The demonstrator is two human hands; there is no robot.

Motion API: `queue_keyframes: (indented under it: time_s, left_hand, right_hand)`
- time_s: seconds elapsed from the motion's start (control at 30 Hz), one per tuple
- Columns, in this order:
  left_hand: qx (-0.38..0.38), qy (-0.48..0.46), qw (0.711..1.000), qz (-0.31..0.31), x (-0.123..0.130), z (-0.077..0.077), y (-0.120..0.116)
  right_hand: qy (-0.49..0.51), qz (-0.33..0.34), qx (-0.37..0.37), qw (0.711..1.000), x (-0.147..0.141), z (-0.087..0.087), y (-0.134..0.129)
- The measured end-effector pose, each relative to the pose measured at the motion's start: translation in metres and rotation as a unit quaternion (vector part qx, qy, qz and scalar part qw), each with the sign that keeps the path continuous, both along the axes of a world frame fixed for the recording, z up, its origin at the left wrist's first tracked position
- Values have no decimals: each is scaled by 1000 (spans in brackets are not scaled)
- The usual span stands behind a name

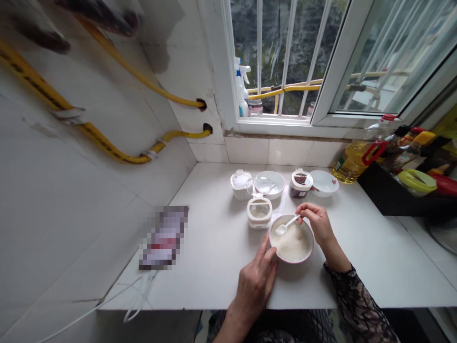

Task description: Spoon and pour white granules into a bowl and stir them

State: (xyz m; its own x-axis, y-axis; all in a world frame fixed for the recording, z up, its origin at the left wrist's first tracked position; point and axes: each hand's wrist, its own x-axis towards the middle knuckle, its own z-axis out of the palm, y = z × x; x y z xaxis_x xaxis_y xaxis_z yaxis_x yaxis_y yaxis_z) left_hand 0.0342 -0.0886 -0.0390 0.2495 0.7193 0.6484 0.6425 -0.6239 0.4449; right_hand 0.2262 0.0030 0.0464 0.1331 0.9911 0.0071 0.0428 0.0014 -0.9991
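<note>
My right hand (319, 223) pinches the handle of a small white spoon (282, 229). The spoon's scoop is over the left inner part of a round bowl (311, 250) with a pinkish rim. Inside that bowl lies a pale, grainy powder (293, 243). My left hand (256, 278) grips the bowl's left side with its fingers against the rim. Just behind the left fingers stands a jar (259, 221) with its lid raised and pale contents. Farther back are a jar of white contents (241, 188) and a jar of dark reddish contents (300, 186).
Two white bowls (274, 194) (324, 187) stand at the back near the tiled wall. An oil bottle (348, 162) and a black rack (378, 190) of condiments are at right. A pixelated flat object (166, 240) with a white cable (134, 309) lies at left.
</note>
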Motion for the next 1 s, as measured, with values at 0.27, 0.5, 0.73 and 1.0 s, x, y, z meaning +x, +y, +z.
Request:
queue_keyframes:
  time_s: [0.27,0.5,0.73,1.0]
  left_hand:
    - [-5,-9,1000,2,1,-3,0]
    - [0,-7,1000,-2,0,2,0]
    - [4,-8,1000,1,0,1,0]
    - [7,-8,1000,0,0,4,0]
  right_hand:
    - [1,-10,42,999,-2,0,5]
    - [-212,-16,274,938,-28,6,0]
    - [-359,63,397,842,-28,8,-3]
    - [-357,-31,338,870,0,1,-6]
